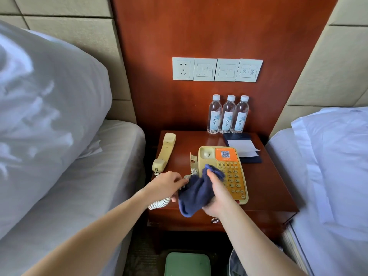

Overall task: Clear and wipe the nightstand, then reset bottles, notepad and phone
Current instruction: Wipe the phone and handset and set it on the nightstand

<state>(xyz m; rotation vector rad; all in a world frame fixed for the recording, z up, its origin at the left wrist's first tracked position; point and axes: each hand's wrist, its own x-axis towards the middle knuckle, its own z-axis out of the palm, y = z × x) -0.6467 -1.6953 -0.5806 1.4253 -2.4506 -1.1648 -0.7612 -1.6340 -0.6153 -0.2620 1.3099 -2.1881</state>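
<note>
Head view: yellowed phone (223,172), orange keypad, handset (164,151) off cradle.

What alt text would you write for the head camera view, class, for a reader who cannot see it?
A right hand holds a dark blue cloth over a yellow push-button phone base on a reddish wooden nightstand, while the left hand grips the coiled white cord. The handset lies off-hook; three clear water bottles stand behind.

The cloth (194,193) hides part of the phone (229,172) keypad; bottle labels unreadable.
</note>
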